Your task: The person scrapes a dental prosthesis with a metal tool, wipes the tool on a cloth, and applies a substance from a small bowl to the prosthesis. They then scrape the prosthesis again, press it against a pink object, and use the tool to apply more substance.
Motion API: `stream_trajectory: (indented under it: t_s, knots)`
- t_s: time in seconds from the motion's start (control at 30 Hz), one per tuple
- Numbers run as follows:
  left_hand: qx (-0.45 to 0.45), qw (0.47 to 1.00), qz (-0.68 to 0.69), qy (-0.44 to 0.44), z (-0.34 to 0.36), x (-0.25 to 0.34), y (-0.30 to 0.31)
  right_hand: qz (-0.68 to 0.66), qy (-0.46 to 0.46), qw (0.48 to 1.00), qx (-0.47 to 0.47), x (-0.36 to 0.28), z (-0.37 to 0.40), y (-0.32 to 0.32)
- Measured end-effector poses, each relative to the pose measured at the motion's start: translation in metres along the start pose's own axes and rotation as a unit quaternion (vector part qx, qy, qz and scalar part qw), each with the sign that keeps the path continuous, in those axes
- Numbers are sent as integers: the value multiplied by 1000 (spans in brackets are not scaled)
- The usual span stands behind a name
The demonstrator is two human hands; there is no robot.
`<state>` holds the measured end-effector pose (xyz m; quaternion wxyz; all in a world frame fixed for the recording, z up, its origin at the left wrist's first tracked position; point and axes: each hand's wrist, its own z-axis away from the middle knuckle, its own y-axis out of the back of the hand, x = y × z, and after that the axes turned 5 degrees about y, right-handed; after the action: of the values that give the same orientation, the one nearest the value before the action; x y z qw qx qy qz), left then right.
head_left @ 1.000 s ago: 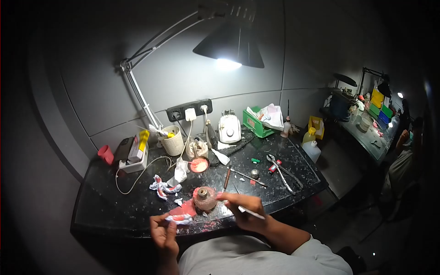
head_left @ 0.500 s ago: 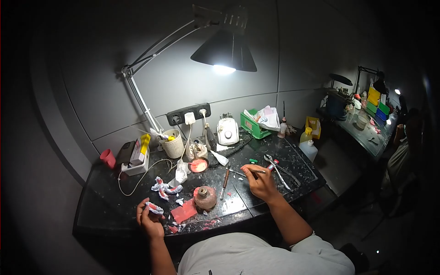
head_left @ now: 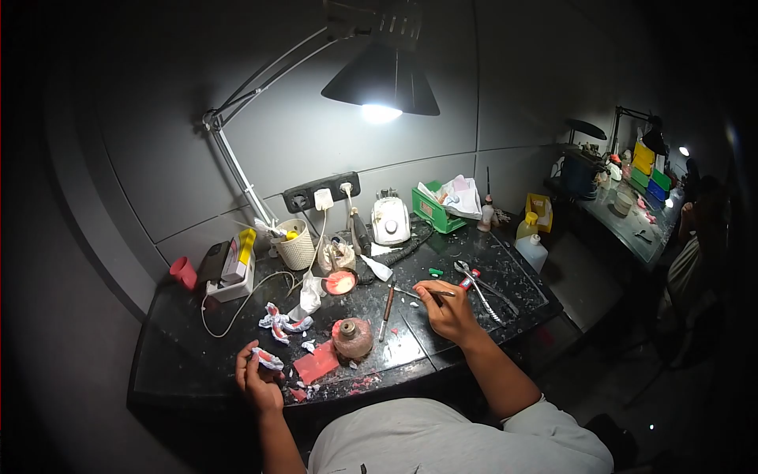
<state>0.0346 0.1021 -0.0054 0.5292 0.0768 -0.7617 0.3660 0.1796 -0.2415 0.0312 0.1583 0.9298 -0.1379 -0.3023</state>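
Note:
My left hand (head_left: 258, 389) is at the front left of the bench, fingers closed around a small white dental cast (head_left: 269, 360) with pink wax along it. In my right hand (head_left: 450, 317), a slim wax carver (head_left: 443, 294) is pinched between thumb and fingers, its thin end pointing left. Between the hands stands a round spirit burner (head_left: 352, 338), beside a pink wax sheet (head_left: 316, 362). More white casts with pink wax (head_left: 283, 322) lie beyond my left hand. A brown-handled tool (head_left: 387, 314) rests left of my right hand.
A lamp (head_left: 380, 83) hangs over the black bench (head_left: 197, 359). Behind are a dish of pink wax (head_left: 341, 282), a white control box (head_left: 391, 220) and a green bin (head_left: 439, 209). Pliers (head_left: 479, 292) lie right. Another person (head_left: 691, 245) is at the far right.
The view has shifted slightly. Both hands keep nearly the same places and grips, and the bench items stay put.

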Motion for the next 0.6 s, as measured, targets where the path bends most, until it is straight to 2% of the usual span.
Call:
stream_trajectory:
  t_s: [0.6]
  knots:
    - [-6, 1000, -20, 6, 2, 0, 0, -1, -18, 999, -31, -7, -2, 2]
